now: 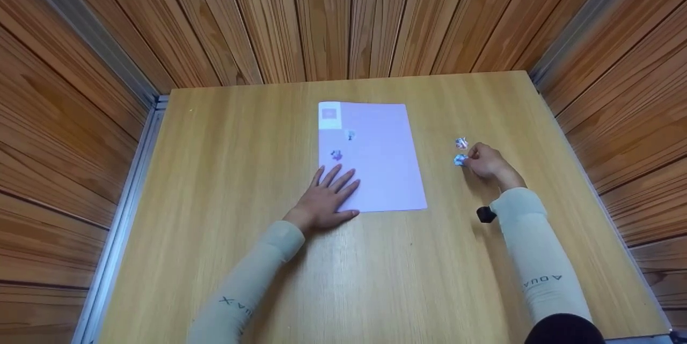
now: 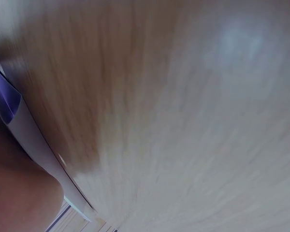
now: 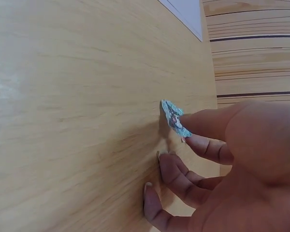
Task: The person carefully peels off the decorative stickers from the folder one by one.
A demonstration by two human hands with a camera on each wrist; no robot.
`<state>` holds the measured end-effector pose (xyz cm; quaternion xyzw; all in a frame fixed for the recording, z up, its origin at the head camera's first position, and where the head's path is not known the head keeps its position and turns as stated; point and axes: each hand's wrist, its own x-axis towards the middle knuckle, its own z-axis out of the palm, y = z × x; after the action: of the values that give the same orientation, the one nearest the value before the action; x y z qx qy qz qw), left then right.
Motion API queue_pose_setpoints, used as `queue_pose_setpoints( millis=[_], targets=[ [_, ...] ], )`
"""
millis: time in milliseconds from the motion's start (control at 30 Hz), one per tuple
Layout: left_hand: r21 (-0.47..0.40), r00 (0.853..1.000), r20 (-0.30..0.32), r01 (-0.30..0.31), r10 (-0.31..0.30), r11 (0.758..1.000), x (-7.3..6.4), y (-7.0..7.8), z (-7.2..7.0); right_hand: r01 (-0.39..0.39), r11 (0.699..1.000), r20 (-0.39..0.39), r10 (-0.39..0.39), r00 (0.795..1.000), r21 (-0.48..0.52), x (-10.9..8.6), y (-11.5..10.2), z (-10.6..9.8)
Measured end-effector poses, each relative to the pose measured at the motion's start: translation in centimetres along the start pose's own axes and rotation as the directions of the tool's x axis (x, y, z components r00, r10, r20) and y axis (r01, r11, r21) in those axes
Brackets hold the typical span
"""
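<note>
My left hand (image 1: 326,202) rests with spread fingers on the lower left part of a lavender booklet or folded sheet (image 1: 386,167). In the left wrist view, a lifted purple edge (image 2: 8,99) shows beside part of that hand (image 2: 21,198). To the right, my right hand (image 1: 485,161) pinches a small teal, patterned sticker-like piece (image 1: 460,160) between thumb and finger. The right wrist view shows this piece (image 3: 174,118) tilted up at the fingertips, the other fingers of the hand (image 3: 251,154) bent near the tabletop. Another colourful piece (image 1: 461,143) lies just beyond it.
On the sheet are a white patch (image 1: 329,115) at its upper left corner, a small picture (image 1: 350,135) and a purple figure (image 1: 336,155). The wooden table (image 1: 231,145) is bordered by wood-panelled walls (image 1: 322,16) and a metal rail (image 1: 129,199) on the left.
</note>
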<state>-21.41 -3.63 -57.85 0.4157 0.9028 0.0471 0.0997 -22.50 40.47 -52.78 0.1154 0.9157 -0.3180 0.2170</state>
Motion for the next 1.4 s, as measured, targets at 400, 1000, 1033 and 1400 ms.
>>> queue_pose_setpoints(
  millis=[400,1000,1033,1400],
  targets=[
    [0.008,1.000,-0.009,-0.001,0.001,1.000,-0.07,0.28,-0.01,-0.017,0.999,-0.049,0.015,0.999,-0.036,-0.04,-0.42,0.67],
    [0.005,1.000,-0.003,0.004,-0.004,1.000,-0.27,0.07,-0.04,0.000,0.999,-0.047,-0.002,0.999,-0.034,0.21,-0.54,0.91],
    [0.004,1.000,-0.003,0.005,-0.005,1.000,-0.27,0.05,-0.02,0.002,0.999,-0.049,-0.004,0.999,-0.036,0.28,-0.53,0.90],
    [-0.013,1.000,-0.003,0.001,-0.001,1.000,-0.05,0.14,-0.17,-0.005,1.000,-0.081,0.006,0.997,0.011,0.27,-0.26,0.81]
  ],
)
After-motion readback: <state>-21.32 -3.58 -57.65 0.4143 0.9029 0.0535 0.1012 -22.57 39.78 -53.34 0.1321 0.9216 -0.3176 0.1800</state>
